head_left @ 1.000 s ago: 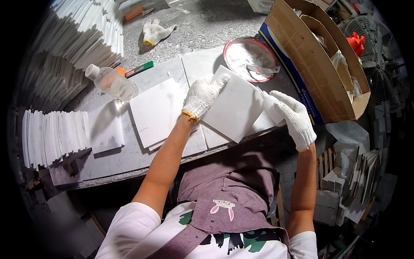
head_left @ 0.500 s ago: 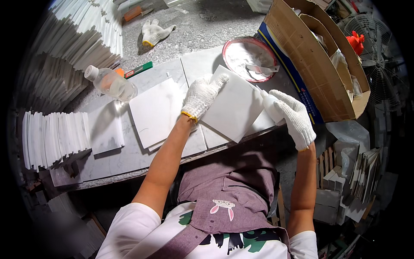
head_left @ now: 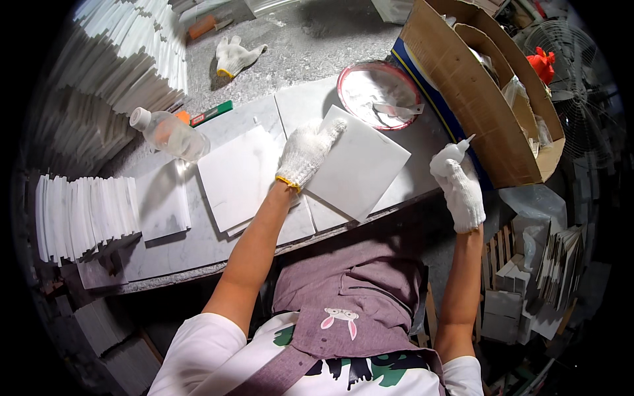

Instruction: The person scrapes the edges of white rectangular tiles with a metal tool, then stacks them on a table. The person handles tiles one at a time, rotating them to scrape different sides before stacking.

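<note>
My left hand [head_left: 308, 156], in a white knit glove with a yellow cuff, grips the left edge of a square white marble tile [head_left: 366, 162]. That tile lies turned at an angle above the bench's front edge. To its right, my gloved right hand [head_left: 459, 191] is closed round a small white squeeze bottle [head_left: 452, 154], its thin nozzle pointing up toward the carton. Left of my left hand lies a short stack of white tiles [head_left: 239, 177]. Beyond the gripped tile stands a red-rimmed tub [head_left: 343, 92] of white paste with a putty knife [head_left: 398, 110] across it.
An open cardboard carton [head_left: 475, 92] stands at the right, a fan [head_left: 574, 72] behind it. A clear bottle [head_left: 173, 136], a green tool [head_left: 212, 113] and a spare glove [head_left: 236, 55] lie at the left and back. Rows of upright tiles [head_left: 86, 214] line the left side.
My right hand has moved right, away from the tile's edge, and tipped the squeeze bottle so its nozzle points up. My left hand stays on the tile.
</note>
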`<state>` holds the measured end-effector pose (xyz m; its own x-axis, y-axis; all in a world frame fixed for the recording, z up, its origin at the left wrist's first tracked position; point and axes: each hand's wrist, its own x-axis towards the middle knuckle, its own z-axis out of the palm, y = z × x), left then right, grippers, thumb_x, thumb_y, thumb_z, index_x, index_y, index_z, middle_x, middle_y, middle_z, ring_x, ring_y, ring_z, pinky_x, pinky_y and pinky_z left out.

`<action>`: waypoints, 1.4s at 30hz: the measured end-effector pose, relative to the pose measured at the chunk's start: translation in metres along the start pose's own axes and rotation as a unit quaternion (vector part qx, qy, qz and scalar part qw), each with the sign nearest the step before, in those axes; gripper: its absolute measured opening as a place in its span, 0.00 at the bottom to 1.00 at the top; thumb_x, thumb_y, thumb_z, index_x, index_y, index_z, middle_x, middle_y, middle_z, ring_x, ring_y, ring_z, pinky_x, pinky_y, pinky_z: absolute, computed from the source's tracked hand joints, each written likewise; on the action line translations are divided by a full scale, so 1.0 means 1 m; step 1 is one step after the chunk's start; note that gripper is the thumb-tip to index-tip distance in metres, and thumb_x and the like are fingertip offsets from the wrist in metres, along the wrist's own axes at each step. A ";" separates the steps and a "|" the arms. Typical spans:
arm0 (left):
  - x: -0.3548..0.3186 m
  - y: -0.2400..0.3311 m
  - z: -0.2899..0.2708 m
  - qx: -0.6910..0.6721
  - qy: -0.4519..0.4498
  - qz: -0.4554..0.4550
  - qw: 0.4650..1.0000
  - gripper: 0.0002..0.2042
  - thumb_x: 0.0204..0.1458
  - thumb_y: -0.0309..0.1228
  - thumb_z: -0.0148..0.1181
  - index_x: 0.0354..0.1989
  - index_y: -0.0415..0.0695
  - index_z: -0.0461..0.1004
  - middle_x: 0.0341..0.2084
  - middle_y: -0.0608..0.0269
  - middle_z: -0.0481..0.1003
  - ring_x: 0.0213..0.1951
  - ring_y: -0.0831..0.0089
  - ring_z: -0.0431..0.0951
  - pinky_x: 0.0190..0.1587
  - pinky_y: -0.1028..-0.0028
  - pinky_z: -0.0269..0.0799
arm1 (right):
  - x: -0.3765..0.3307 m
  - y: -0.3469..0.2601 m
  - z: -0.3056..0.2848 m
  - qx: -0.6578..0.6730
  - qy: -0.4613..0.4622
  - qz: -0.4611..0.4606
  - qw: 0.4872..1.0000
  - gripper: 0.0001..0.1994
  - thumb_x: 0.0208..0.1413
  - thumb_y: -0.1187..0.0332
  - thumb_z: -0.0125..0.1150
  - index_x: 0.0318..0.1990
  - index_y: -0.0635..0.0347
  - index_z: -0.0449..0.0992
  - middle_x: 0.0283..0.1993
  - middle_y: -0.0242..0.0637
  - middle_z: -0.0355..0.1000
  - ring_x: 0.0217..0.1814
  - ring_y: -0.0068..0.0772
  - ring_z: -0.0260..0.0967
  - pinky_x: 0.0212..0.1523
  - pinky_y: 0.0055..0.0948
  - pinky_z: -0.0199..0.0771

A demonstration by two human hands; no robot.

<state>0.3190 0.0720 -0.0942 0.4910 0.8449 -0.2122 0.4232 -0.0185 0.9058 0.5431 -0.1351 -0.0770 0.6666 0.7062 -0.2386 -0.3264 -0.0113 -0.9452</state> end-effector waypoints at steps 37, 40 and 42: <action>-0.004 -0.005 0.001 -0.018 0.004 0.007 1.000 0.23 0.53 0.52 0.55 0.37 0.40 0.77 0.24 0.55 0.77 0.28 0.67 0.76 0.34 0.69 0.70 | -0.066 0.024 0.059 -0.056 0.037 -0.065 0.996 0.39 0.53 0.78 0.59 0.69 0.65 0.43 0.67 0.54 0.51 0.66 0.42 0.56 0.62 0.35 0.62; -0.013 0.013 -0.001 -0.066 -0.009 0.008 0.998 0.18 0.55 0.43 0.59 0.39 0.37 0.77 0.25 0.66 0.76 0.28 0.81 0.72 0.32 0.77 0.69 | -0.057 0.036 0.069 -0.030 -0.054 -0.036 0.997 0.40 0.52 0.80 0.59 0.69 0.65 0.41 0.69 0.52 0.48 0.68 0.40 0.54 0.62 0.31 0.61; -0.009 0.010 0.002 -0.057 0.002 0.022 0.998 0.18 0.54 0.44 0.59 0.38 0.38 0.77 0.24 0.62 0.76 0.27 0.78 0.73 0.31 0.75 0.69 | -0.050 0.031 0.073 -0.063 -0.117 -0.052 0.990 0.33 0.53 0.78 0.58 0.66 0.66 0.51 0.63 0.45 0.58 0.60 0.32 0.61 0.57 0.27 0.64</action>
<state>0.3204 0.0634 -0.0844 0.5037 0.8471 -0.1697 0.3112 0.0053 0.9503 0.4506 -0.1193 -0.0784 0.5147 0.8523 -0.0936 -0.1681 -0.0068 -0.9857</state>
